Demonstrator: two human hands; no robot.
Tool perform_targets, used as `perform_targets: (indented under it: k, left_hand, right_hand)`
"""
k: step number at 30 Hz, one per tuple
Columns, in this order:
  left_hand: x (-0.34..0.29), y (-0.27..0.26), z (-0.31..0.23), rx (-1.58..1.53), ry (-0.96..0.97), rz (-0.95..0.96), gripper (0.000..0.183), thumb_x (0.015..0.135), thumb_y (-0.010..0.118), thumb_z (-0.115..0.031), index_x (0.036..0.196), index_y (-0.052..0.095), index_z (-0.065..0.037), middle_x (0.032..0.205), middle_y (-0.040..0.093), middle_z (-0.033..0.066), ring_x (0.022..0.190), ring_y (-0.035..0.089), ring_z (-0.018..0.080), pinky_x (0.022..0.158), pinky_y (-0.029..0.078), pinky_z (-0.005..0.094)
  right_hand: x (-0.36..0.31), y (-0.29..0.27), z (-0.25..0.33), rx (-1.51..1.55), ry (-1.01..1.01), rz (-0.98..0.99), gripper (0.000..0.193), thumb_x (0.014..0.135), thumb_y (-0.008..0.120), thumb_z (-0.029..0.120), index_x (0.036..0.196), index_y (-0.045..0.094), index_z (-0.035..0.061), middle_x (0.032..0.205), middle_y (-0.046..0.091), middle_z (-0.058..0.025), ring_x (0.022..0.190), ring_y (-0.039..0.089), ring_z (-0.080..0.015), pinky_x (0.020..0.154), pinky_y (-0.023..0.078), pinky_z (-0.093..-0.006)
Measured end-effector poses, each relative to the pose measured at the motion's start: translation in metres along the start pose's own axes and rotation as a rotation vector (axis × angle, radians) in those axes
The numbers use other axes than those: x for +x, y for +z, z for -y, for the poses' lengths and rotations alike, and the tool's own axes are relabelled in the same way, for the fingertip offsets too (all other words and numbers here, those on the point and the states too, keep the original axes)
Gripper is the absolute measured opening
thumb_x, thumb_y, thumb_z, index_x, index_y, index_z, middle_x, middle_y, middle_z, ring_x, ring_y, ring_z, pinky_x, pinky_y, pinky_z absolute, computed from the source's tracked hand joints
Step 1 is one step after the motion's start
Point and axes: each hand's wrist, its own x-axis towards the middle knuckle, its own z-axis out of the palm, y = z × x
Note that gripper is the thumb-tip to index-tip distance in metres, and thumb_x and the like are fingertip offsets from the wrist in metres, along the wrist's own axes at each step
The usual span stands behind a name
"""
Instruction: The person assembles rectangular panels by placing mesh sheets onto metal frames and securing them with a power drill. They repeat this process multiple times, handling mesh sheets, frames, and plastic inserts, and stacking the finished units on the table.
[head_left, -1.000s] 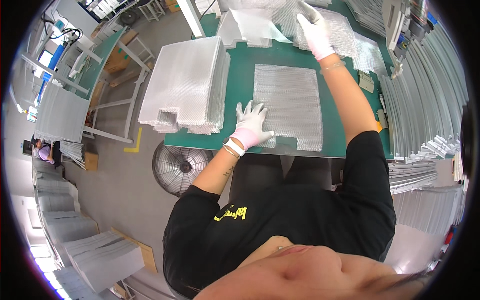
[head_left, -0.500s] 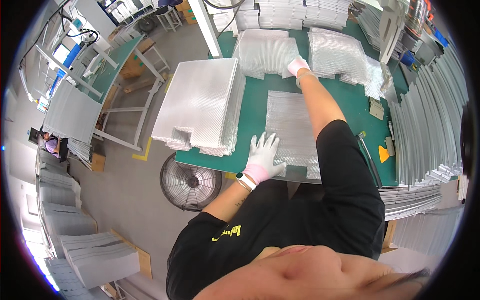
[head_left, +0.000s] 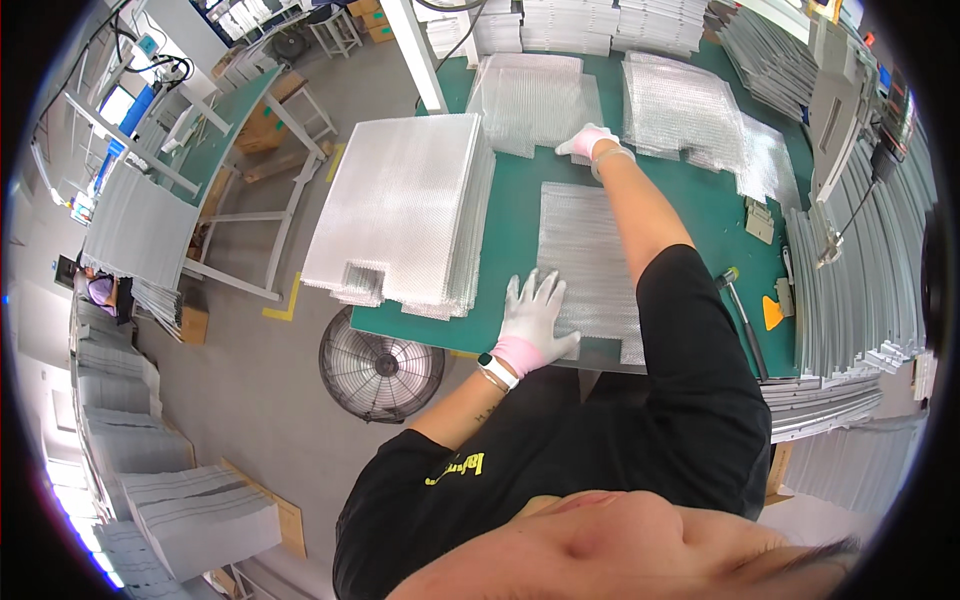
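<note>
My left hand (head_left: 533,318), in a white glove with a pink cuff, lies flat with its fingers spread. It rests at the left edge of a silvery mesh sheet (head_left: 590,255) on the near part of the green table. Across the table, my right hand (head_left: 590,143), gloved the same way, has its fingers drawn together at the near right edge of the far mesh sheets (head_left: 530,100); its fingertips are partly hidden. A tall stack of notched mesh sheets (head_left: 395,200) stands left of my left hand. More mesh sheets (head_left: 680,105) lie to the far right.
A hammer (head_left: 745,325), an orange scraper (head_left: 772,312) and a small pale block (head_left: 759,220) lie at the table's right. Rows of grey panels (head_left: 860,270) stand beyond them. A black floor fan (head_left: 385,364) is by the table's left front corner. A white post (head_left: 415,60) rises behind.
My right hand has moved slightly left and nearer along the far mesh sheets' edge. My left hand remains spread at the near sheet. The view has shifted slightly.
</note>
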Motion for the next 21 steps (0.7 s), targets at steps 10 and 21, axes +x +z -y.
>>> perform_targets:
  k: [10,21]
  left_hand:
    - [0.001,0.001,0.001,0.039,-0.004,0.013,0.088,0.085,0.062,-0.055,0.150,0.037,-0.002,0.158,0.033,0.0177,0.149,0.022,0.0392,0.122,0.012,0.0580]
    - [0.000,-0.002,-0.001,0.039,-0.017,0.031,0.088,0.085,0.062,-0.055,0.151,0.036,-0.003,0.158,0.032,0.0170,0.150,0.022,0.0384,0.122,0.012,0.0569]
  right_hand:
    - [-0.012,-0.015,0.009,0.230,-0.076,-0.257,0.072,0.073,0.080,0.041,0.133,0.059,0.0078,0.136,0.056,-0.0186,0.124,0.059,-0.0342,0.106,0.047,-0.0439]
    - [0.009,-0.032,-0.001,0.675,-0.667,-0.718,0.064,0.083,0.065,0.020,0.142,0.050,0.0032,0.132,0.060,-0.0249,0.124,0.058,-0.0352,0.107,0.045,-0.0400]
